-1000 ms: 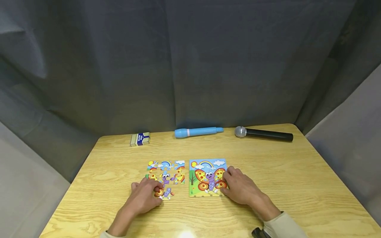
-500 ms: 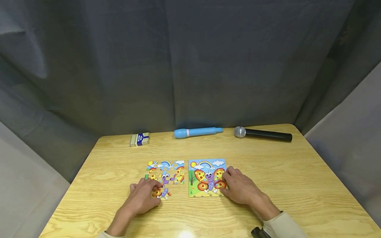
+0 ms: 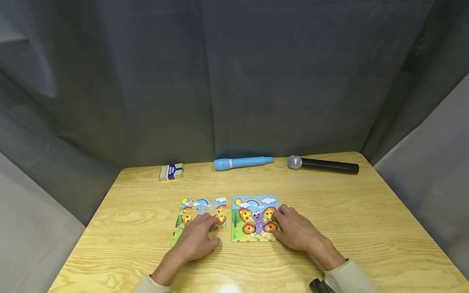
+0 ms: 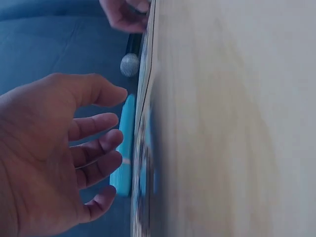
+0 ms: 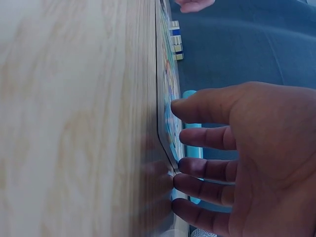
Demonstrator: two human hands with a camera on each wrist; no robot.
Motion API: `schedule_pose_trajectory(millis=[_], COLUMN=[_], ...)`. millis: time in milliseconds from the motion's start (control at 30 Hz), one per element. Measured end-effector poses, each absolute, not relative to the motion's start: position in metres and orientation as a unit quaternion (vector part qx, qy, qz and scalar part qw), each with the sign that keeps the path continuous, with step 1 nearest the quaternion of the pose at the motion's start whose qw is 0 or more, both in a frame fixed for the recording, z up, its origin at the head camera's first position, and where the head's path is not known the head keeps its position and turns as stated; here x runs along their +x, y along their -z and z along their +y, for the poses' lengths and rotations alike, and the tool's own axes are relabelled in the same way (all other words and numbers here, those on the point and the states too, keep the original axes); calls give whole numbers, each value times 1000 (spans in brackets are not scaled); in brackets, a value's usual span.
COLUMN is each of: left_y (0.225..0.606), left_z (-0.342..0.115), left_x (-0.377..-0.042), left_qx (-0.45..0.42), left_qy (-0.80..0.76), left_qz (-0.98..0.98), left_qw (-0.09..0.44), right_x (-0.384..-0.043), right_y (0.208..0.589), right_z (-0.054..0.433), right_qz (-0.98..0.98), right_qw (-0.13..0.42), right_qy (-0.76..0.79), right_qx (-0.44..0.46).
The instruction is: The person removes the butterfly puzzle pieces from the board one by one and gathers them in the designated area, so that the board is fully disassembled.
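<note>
A butterfly jigsaw puzzle (image 3: 203, 204) lies on the left of the table in separate and joined pieces. My left hand (image 3: 194, 240) hovers over its lower right part, fingers loosely bent and nothing between them in the left wrist view; the pieces below it are hidden. A green puzzle piece (image 3: 176, 237) shows left of that hand. To the right lies a square board (image 3: 253, 206) printed with the whole butterfly picture. My right hand (image 3: 297, 231) rests at the board's right edge, its fingers (image 5: 210, 139) extended and its thumb tip over the picture.
Along the table's back edge lie a pack of cotton swabs (image 3: 171, 172), a blue toy microphone (image 3: 242, 162) and a black microphone (image 3: 326, 165) with a silver head. The wooden table (image 3: 366, 228) ends at a dark curtain (image 3: 234, 81) behind.
The lower puzzle pieces slid slightly left under my left hand. That hand then moved right, uncovering the green piece and covering the lower middle pieces. My right hand stayed put.
</note>
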State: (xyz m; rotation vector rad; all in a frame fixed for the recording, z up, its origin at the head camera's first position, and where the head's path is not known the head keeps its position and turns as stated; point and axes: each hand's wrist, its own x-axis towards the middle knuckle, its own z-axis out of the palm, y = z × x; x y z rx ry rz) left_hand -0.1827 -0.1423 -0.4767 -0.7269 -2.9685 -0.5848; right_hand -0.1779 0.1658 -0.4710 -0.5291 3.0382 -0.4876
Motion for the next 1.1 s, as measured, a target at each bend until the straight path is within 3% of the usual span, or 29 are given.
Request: schedule_pose_trajectory(millis=[500, 833, 1100], left_y=[476, 477, 479], left_z=[-84, -56, -32], left_x=[-189, -193, -195], left_qx=[-271, -286, -291], left_qy=[177, 167, 126], left_qz=[-946, -944, -948], left_qw=[-3, 9, -16], right_x=[-182, -184, -184], right_y=[474, 477, 478], right_z=[169, 175, 177], right_qz=[977, 979, 981], right_qw=[-31, -28, -28], right_qy=[152, 140, 121], right_qx=[-149, -145, -147])
